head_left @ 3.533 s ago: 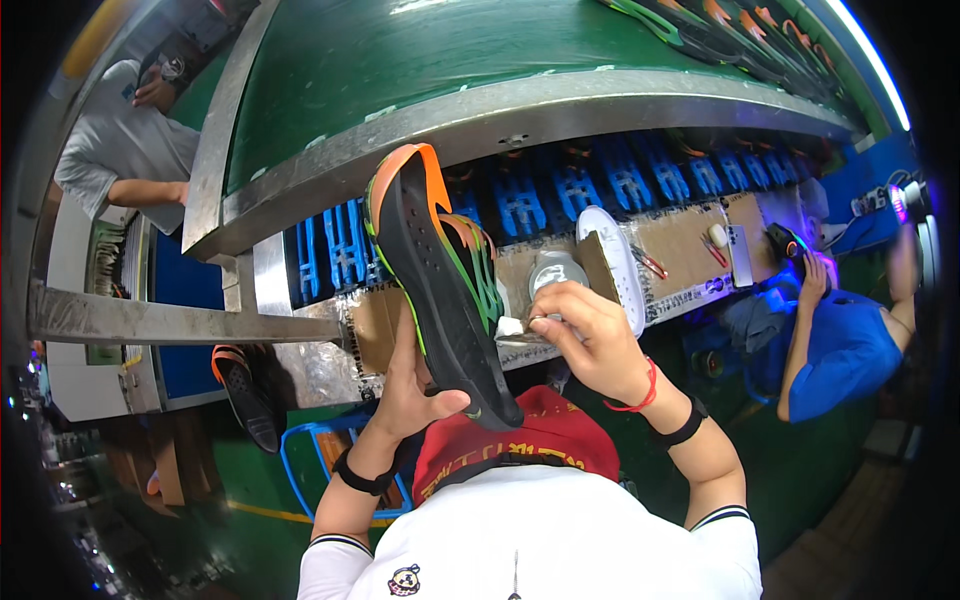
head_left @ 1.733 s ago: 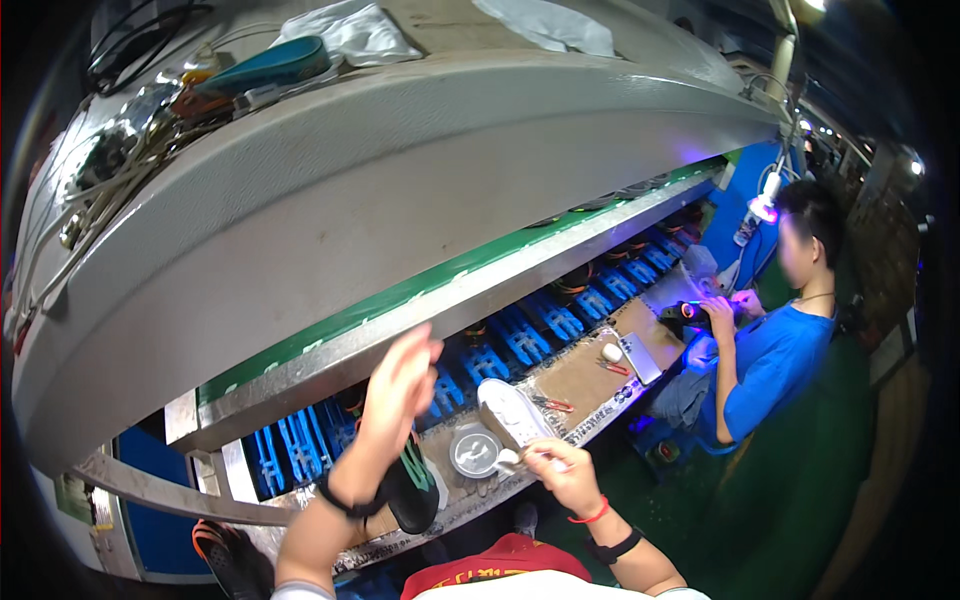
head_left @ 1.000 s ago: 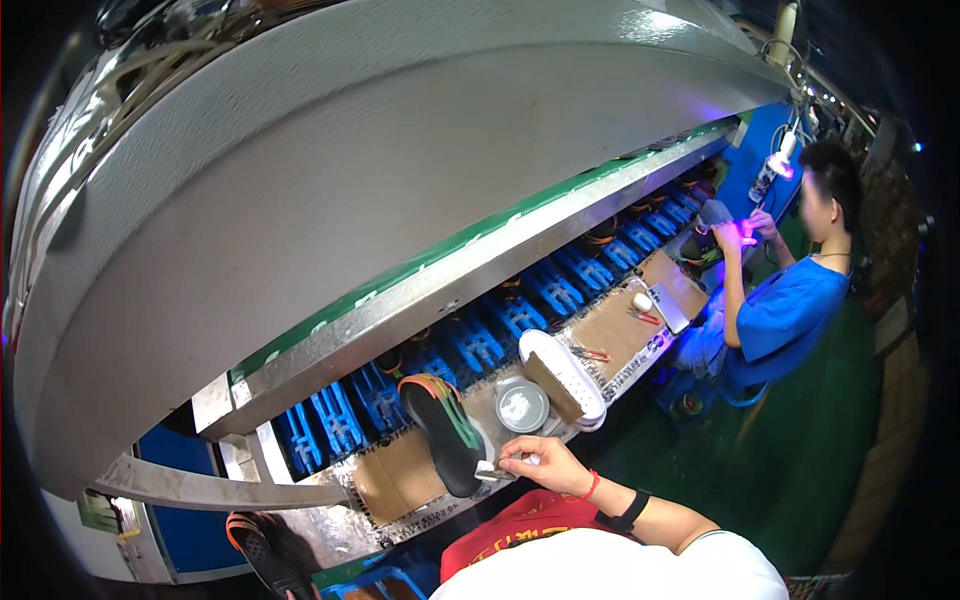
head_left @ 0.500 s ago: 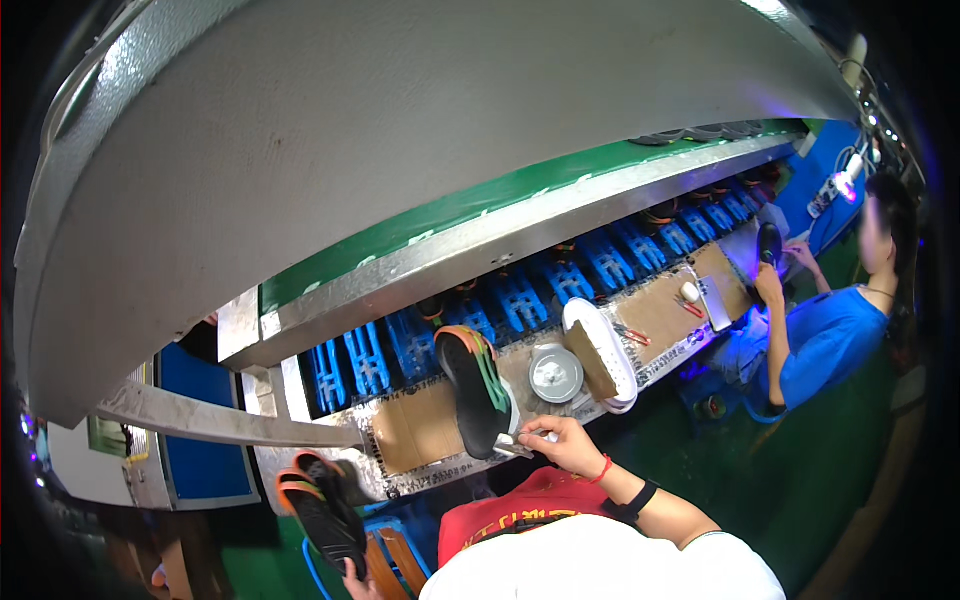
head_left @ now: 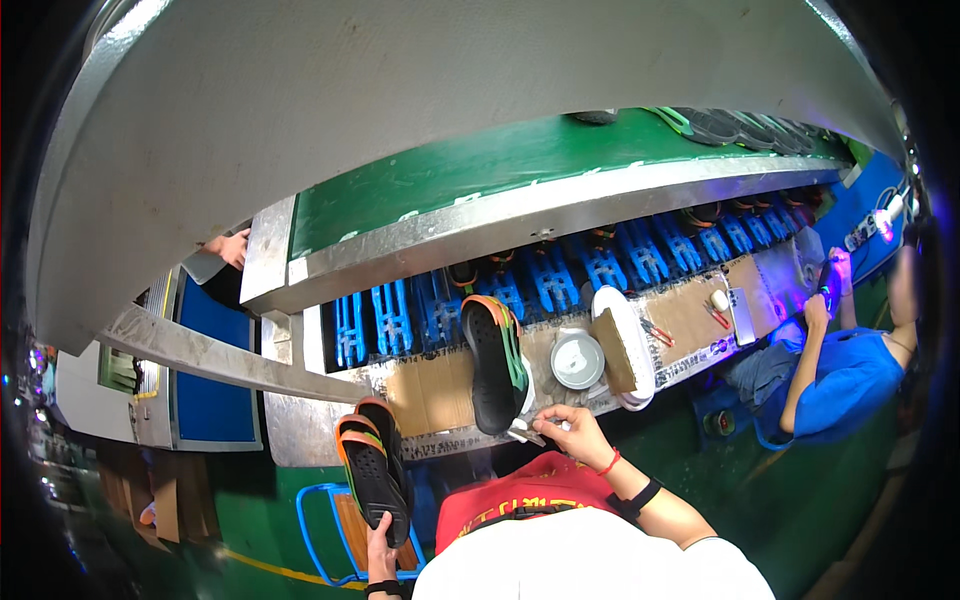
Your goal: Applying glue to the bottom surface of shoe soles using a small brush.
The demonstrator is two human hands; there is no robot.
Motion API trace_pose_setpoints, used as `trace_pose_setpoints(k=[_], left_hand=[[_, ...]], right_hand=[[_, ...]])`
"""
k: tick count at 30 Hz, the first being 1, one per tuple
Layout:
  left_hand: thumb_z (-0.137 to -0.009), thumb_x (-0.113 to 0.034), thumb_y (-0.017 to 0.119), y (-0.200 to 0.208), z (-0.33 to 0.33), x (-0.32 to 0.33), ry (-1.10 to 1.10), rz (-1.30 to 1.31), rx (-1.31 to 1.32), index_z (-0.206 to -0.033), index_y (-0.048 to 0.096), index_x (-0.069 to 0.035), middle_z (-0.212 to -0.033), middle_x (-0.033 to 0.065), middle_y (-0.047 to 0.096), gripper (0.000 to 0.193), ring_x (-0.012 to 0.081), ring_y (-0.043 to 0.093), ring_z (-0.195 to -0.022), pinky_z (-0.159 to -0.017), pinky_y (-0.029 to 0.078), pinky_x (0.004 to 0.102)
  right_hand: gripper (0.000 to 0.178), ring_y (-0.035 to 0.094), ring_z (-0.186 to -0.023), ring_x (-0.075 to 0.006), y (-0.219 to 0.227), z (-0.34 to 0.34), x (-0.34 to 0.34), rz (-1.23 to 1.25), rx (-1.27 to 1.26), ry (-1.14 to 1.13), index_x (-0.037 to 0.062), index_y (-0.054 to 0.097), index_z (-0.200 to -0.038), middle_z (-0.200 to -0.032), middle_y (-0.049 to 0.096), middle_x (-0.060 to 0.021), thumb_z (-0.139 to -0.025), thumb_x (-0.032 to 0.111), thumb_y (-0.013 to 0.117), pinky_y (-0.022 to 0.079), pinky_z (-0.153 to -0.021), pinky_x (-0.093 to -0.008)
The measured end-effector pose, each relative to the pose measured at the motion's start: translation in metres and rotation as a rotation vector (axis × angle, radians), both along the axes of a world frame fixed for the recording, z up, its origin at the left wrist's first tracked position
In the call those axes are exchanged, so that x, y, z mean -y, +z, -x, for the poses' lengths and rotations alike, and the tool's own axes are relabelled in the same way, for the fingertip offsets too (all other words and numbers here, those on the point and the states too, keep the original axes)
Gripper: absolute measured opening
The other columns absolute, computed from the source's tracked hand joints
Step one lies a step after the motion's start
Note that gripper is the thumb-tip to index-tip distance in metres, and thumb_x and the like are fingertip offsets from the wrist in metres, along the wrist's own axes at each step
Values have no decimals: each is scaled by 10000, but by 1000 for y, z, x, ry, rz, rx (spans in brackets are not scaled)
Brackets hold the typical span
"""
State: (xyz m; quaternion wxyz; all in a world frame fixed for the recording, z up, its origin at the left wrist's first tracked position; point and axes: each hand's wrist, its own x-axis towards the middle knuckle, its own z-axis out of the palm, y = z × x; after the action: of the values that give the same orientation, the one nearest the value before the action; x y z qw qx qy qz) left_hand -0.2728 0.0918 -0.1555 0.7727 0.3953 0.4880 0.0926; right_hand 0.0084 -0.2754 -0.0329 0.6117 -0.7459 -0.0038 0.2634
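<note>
My left hand (head_left: 381, 545) comes in at the bottom edge and grips two black shoe soles with orange rims (head_left: 372, 470), held upright below the bench. My right hand (head_left: 577, 436) rests at the bench's near edge, its fingers closed on a small light-coloured tool (head_left: 524, 432). Just beyond that tool a black sole with an orange and green rim (head_left: 495, 358) lies on the cardboard sheet (head_left: 430, 392). To its right stands a round white pot (head_left: 578, 359).
A white oval tray (head_left: 628, 345) lies beside the pot. Behind the bench run blue racks (head_left: 600, 268) and a green belt (head_left: 480, 175) under a big grey hood. A person in blue (head_left: 840, 372) works at the right. Another person's hand (head_left: 230, 246) shows at the left. A blue frame (head_left: 318, 535) stands below.
My left hand set the black sole on the cardboard, dropped below the bench and now lifts two other soles. My right hand stays at the bench edge with the tool.
</note>
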Motion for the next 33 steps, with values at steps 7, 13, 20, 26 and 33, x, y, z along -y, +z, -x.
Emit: trace_pose_setpoints(k=[7,13,20,26,33], left_hand=[[-850,-41,770,-7,-72,0,-167,-45,167,-1282,600,-27,-1099,92,703,464,236,707,-931,-820,592,368],[-881,-57,752,-10,-155,1,-86,-35,154,-1274,609,-48,-1116,93,698,419,233,697,-942,-801,591,382],[-922,-389,714,6,-159,-5,-414,-1255,-482,-1209,542,7,-1191,195,545,519,406,524,-1144,-921,471,489],[-990,-262,594,29,-174,-36,-896,-1704,-400,-950,566,22,-1024,238,539,288,442,510,-986,-880,439,537],[-996,-260,605,77,-183,-63,-939,-1189,-483,-919,566,-22,-821,172,620,253,292,632,-701,-669,506,469]], right_hand=[[228,634,-785,-110,-13,1,5,67,12,-89,12,731,-986,-895,725,-64,-898,222,739,499,-743,-278],[162,680,-877,-241,-38,-20,20,205,394,-263,18,723,-945,-944,709,-130,-867,160,726,496,-793,-340],[112,652,-904,-382,-57,-46,34,497,681,-313,33,663,-941,-984,644,-160,-872,105,713,514,-776,-428],[93,652,-896,-415,-77,-64,37,625,625,-220,47,653,-962,-1015,627,-170,-902,116,668,529,-755,-495],[69,663,-859,-421,-97,-69,39,629,631,-135,61,652,-955,-1049,623,-157,-918,118,642,533,-750,-517]])
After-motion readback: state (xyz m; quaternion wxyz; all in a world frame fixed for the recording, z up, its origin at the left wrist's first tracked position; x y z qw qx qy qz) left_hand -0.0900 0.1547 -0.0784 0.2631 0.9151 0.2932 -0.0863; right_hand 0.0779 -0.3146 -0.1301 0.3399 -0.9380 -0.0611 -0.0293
